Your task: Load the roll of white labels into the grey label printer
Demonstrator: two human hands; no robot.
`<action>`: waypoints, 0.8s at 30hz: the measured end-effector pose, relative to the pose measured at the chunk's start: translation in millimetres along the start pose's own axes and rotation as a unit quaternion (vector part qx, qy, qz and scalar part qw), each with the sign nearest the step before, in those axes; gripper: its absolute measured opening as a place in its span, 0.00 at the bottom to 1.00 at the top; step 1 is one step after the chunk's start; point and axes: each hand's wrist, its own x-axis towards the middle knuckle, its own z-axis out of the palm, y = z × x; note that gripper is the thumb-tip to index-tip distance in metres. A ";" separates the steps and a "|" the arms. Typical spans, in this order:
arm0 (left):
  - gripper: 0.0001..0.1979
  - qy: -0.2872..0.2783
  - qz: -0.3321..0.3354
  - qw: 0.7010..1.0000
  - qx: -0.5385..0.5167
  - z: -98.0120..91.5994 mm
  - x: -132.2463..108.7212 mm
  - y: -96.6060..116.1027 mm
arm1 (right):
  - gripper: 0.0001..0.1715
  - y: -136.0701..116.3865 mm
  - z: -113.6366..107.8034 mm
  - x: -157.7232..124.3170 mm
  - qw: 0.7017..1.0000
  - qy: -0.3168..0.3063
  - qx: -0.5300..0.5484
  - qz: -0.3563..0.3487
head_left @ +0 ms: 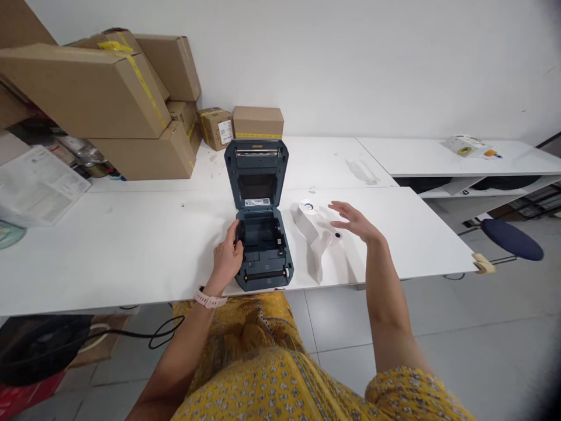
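Observation:
A dark blue-grey label printer (258, 245) stands on the white table with its lid (257, 172) raised, the inside bare to view. My left hand (228, 252) grips its left side, the fingertips hooked over the edge at the roll bay. To the right of the printer lies a roll of white labels (309, 206), its strip unwound towards the table's front edge. A second small white roll with a dark core (338, 235) sits close by. Just above these rolls, my right hand (355, 222) hovers with fingers spread and holds nothing.
Cardboard boxes (140, 149) are stacked at the back left, beside a clear plastic container (41, 184). Smaller boxes (258, 121) stand against the wall behind the printer. On the right are another white table (421, 155) and a blue stool (512, 238).

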 end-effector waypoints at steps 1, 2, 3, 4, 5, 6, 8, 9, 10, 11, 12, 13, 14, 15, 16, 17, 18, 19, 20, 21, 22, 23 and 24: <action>0.32 0.004 -0.002 1.000 -0.014 0.6 0.0 -1.1 | 0.46 -6.4 2.6 14.1 0.999 -0.023 -0.028 0.006; 0.32 0.008 -0.005 0.999 -0.033 1.2 -0.1 -2.5 | 0.48 -12.1 7.1 28.4 0.998 -0.045 -0.045 0.012; 0.33 0.011 -0.009 0.999 -0.053 1.8 -0.2 -4.0 | 0.49 -17.0 13.3 42.2 0.996 -0.066 -0.052 0.016; 0.33 0.012 -0.013 0.997 -0.074 2.4 -0.5 -5.6 | 0.49 -21.0 20.6 54.5 0.995 -0.085 -0.051 0.019; 0.34 0.010 -0.018 0.995 -0.096 2.9 -0.8 -7.2 | 0.48 -24.0 28.1 64.6 0.994 -0.099 -0.047 0.022; 0.34 0.007 -0.022 0.993 -0.116 3.2 -1.3 -8.7 | 0.45 -26.5 35.1 72.0 0.993 -0.109 -0.043 0.024; 0.35 0.004 -0.028 0.988 -0.152 3.7 -2.2 -11.2 | 0.41 -31.0 45.9 78.4 0.993 -0.113 -0.035 0.018; 0.35 0.004 -0.030 0.986 -0.166 3.9 -2.7 -12.2 | 0.40 -33.9 49.1 77.7 0.993 -0.111 -0.030 0.013; 0.35 0.005 -0.032 0.984 -0.176 4.2 -3.2 -13.0 | 0.39 -37.9 51.2 75.0 0.994 -0.107 -0.025 0.008; 0.35 0.006 -0.033 0.983 -0.183 4.6 -3.7 -13.6 | 0.38 -43.4 52.7 70.8 0.995 -0.101 -0.015 0.001; 0.34 0.008 -0.033 0.982 -0.187 5.1 -4.2 -14.1 | 0.37 -50.7 54.0 65.8 0.995 -0.095 0.000 -0.008; 0.34 0.009 -0.032 0.982 -0.188 5.6 -4.6 -14.4 | 0.36 -60.0 56.0 60.5 0.996 -0.090 0.018 -0.020; 0.34 0.011 -0.031 0.982 -0.187 6.0 -5.0 -14.7 | 0.35 -71.2 59.1 55.4 0.995 -0.092 0.035 -0.036; 0.34 0.013 -0.029 0.982 -0.184 6.4 -5.3 -14.8 | 0.33 -84.2 63.9 50.7 0.992 -0.100 0.044 -0.057; 0.34 0.015 -0.027 0.983 -0.181 6.6 -5.6 -14.9 | 0.33 -98.4 70.7 46.9 0.988 -0.118 0.042 -0.085; 0.34 0.015 -0.026 0.984 -0.178 6.6 -5.8 -14.8 | 0.34 -113.1 79.4 43.9 0.982 -0.147 0.025 -0.115; 0.34 0.013 -0.025 0.984 -0.175 6.4 -5.9 -14.7 | 0.36 -127.5 89.9 41.9 0.972 -0.185 -0.009 -0.144; 0.34 0.009 -0.025 0.985 -0.172 6.1 -5.9 -14.4 | 0.38 -140.7 101.6 40.8 0.959 -0.220 -0.054 -0.170; 0.34 0.005 -0.025 0.985 -0.170 5.7 -5.8 -14.1 | 0.39 -152.1 114.0 40.5 0.943 -0.250 -0.107 -0.189; 0.34 0.003 -0.025 0.986 -0.167 5.2 -5.7 -13.8 | 0.40 -161.0 126.3 40.9 0.927 -0.271 -0.165 -0.201; 0.34 0.003 -0.025 0.986 -0.164 4.6 -5.5 -13.3 | 0.40 -167.2 138.0 41.9 0.910 -0.282 -0.225 -0.205; 0.34 0.003 -0.024 0.987 -0.160 4.1 -5.4 -12.8 | 0.39 -170.8 148.4 43.4 0.895 -0.282 -0.281 -0.203; 0.34 0.002 -0.023 0.987 -0.156 3.5 -5.4 -12.3 | 0.38 -171.9 157.3 45.3 0.880 -0.278 -0.329 -0.199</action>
